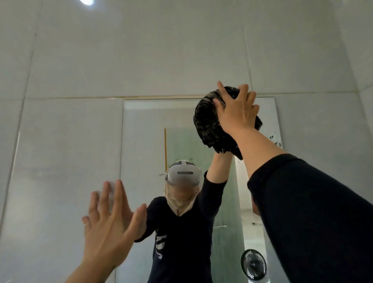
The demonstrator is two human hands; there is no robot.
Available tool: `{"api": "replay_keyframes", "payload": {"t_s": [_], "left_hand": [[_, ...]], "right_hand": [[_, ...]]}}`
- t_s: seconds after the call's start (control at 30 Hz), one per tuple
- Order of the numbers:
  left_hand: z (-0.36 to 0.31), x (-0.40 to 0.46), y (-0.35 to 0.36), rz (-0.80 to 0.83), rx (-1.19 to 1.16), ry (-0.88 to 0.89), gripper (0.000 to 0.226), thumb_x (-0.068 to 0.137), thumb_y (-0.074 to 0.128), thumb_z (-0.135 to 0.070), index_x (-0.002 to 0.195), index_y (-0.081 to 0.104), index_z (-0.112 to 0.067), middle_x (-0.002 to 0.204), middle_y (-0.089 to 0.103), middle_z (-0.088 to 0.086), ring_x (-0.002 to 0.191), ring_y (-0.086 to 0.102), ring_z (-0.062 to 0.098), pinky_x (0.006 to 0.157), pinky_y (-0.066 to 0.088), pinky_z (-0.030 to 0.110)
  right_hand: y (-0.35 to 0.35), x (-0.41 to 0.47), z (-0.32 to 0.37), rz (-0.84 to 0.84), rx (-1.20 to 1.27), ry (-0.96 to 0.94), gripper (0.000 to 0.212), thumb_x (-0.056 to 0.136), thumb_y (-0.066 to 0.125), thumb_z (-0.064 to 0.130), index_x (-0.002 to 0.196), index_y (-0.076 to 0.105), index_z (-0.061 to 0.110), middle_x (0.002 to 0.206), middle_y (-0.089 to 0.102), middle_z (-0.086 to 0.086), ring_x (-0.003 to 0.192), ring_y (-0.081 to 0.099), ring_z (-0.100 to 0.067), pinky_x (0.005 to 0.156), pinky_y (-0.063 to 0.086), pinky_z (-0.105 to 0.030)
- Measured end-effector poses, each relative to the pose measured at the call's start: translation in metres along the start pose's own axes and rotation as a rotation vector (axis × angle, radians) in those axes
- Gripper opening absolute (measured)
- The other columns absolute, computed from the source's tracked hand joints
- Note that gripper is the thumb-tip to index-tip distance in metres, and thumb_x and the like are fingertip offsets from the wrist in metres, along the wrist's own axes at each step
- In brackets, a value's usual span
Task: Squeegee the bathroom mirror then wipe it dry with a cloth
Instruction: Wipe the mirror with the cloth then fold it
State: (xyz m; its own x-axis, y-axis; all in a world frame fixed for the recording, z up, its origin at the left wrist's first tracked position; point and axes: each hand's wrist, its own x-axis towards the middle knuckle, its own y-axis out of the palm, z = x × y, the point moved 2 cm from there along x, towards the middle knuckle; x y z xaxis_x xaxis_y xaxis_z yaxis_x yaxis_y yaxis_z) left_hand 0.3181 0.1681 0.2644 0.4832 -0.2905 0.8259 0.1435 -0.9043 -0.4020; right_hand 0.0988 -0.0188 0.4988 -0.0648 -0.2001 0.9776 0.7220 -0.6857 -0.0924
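The bathroom mirror hangs on a grey tiled wall, tall and frameless. My right hand presses a bunched dark cloth flat against the mirror's upper right part, near its top edge. My left hand is spread open, fingers apart, resting against the wall tile beside the mirror's left edge. It holds nothing. No squeegee is in view. The mirror reflects a person in a dark top with a white headset.
Grey wall tiles surround the mirror on the left, top and right. A small black fan shows low at the mirror's right side. A ceiling light glows at the top left.
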Motion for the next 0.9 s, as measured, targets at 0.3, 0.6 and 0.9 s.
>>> {"api": "replay_keyframes", "payload": {"t_s": [0.3, 0.6, 0.9], "left_hand": [[-0.005, 0.002, 0.004, -0.038, 0.057, -0.021, 0.098, 0.064, 0.018, -0.092, 0.144, -0.013, -0.045, 0.160, -0.004, -0.004, 0.146, -0.001, 0.024, 0.115, 0.018, 0.054], [-0.006, -0.003, -0.011, 0.042, 0.018, 0.009, 0.102, 0.057, 0.015, -0.094, 0.144, -0.012, -0.048, 0.158, -0.009, -0.015, 0.143, -0.008, 0.013, 0.111, 0.026, 0.051], [0.005, 0.002, -0.011, 0.082, 0.103, 0.103, 0.097, 0.074, 0.035, -0.080, 0.133, -0.034, -0.048, 0.157, -0.020, -0.012, 0.144, -0.016, 0.017, 0.110, 0.032, 0.050]], "right_hand": [[-0.009, -0.019, -0.096, -0.045, -0.010, 0.179, 0.052, 0.096, 0.030, 0.054, 0.146, 0.023, 0.045, 0.130, 0.032, -0.015, 0.108, 0.037, -0.035, 0.087, 0.039, -0.046], [-0.003, -0.065, -0.066, -0.082, -0.050, 0.204, 0.052, 0.097, 0.033, 0.051, 0.147, 0.025, 0.040, 0.127, 0.038, -0.017, 0.106, 0.040, -0.036, 0.081, 0.040, -0.046], [0.013, -0.075, 0.056, -0.022, -0.013, -0.088, 0.053, 0.097, 0.033, 0.051, 0.147, 0.023, 0.041, 0.127, 0.040, -0.016, 0.104, 0.041, -0.033, 0.078, 0.038, -0.043]]}}
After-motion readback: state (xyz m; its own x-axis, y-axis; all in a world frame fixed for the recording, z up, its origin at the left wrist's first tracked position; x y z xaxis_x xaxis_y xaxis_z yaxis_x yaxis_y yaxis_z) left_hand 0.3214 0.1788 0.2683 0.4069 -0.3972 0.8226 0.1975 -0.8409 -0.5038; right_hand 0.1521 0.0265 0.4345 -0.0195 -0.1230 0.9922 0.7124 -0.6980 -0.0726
